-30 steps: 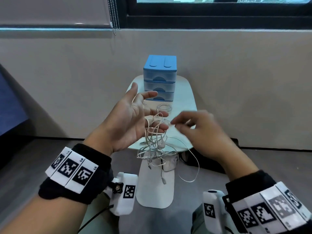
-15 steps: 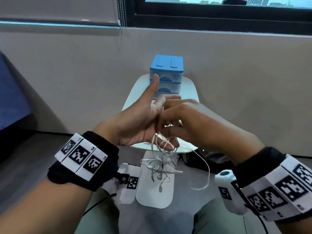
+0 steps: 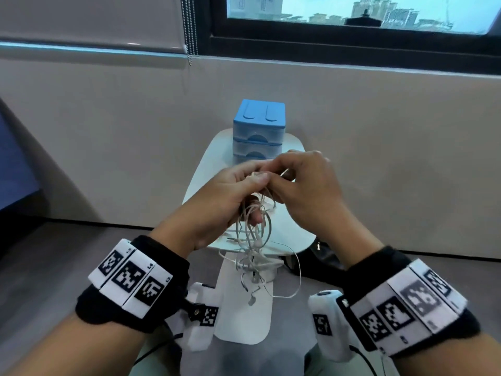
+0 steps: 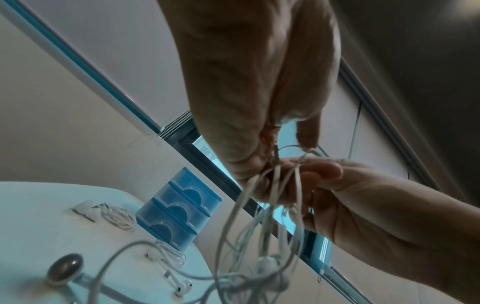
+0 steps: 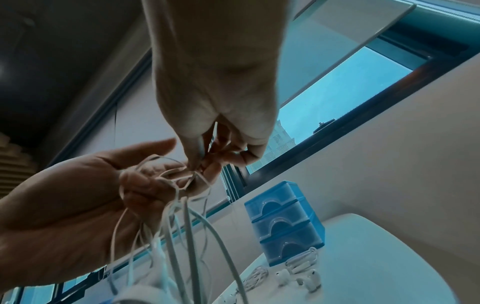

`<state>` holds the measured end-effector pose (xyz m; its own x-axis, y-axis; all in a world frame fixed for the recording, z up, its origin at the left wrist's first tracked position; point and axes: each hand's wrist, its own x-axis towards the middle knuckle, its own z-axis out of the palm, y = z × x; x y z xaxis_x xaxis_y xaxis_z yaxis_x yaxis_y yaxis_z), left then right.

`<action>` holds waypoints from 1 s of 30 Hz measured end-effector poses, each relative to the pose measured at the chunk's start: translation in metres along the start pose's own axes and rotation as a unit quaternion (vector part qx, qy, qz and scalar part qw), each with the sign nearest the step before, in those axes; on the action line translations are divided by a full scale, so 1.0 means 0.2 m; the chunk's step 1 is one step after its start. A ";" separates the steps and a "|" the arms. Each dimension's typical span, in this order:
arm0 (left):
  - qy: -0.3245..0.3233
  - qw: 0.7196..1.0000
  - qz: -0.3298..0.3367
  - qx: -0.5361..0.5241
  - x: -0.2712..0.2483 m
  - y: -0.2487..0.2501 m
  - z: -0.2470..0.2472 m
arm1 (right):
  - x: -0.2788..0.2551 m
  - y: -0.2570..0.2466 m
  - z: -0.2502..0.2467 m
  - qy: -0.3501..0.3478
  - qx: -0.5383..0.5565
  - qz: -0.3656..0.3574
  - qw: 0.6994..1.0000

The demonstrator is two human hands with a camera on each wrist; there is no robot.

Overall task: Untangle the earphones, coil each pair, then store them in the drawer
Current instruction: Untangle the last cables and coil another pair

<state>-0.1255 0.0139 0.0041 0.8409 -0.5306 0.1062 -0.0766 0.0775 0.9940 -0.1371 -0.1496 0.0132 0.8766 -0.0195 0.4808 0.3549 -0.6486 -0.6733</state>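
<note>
A blue drawer unit [image 3: 259, 128] of three stacked drawers, all closed so their contents cannot be seen, stands at the far end of the white bench [image 3: 208, 169]. Two coiled earphone pairs [image 4: 116, 216] lie on the bench near the unit, and a tangled bundle of white earphones [image 3: 253, 245] hangs above its near end. The left hand [image 3: 225, 202] grips the bundle's top while the right hand [image 3: 298, 185] pinches cords there, below a window [image 3: 352, 12] in a beige wall.
</note>
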 end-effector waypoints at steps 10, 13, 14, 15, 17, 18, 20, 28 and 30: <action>0.125 0.988 0.076 0.054 0.07 0.19 -0.09 | 0.16 -0.14 -0.07 -0.035 0.547 0.176 0.817; 0.116 0.986 0.090 0.081 0.07 0.26 -0.13 | 0.20 -0.15 -0.16 -0.109 0.482 0.146 0.857; 0.108 0.986 0.092 0.091 0.07 0.27 -0.15 | 0.21 -0.14 -0.18 -0.144 0.380 0.118 0.906; 0.101 0.986 0.090 0.100 0.08 0.29 -0.16 | 0.22 -0.15 -0.20 -0.190 0.281 0.086 0.937; 0.081 0.988 0.078 0.102 0.09 0.30 -0.18 | 0.23 -0.18 -0.22 -0.258 0.199 0.037 0.945; 0.066 0.991 0.071 0.097 0.09 0.30 -0.19 | 0.23 -0.21 -0.23 -0.252 0.221 0.030 0.942; 0.042 0.993 0.064 0.088 0.09 0.29 -0.21 | 0.24 -0.25 -0.26 -0.191 0.346 0.045 0.917; 0.035 0.998 0.045 -0.034 0.13 0.22 -0.23 | 0.29 -0.16 -0.27 0.001 0.554 0.037 0.831; 0.032 0.998 0.036 -0.031 0.13 0.20 -0.23 | 0.29 -0.14 -0.27 0.100 0.450 0.022 0.887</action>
<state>-0.0819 0.0422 0.0457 0.8673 -0.4663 0.1741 -0.1066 0.1676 0.9801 -0.1136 -0.1736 0.0901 0.8533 -0.2223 0.4717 0.5156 0.2252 -0.8267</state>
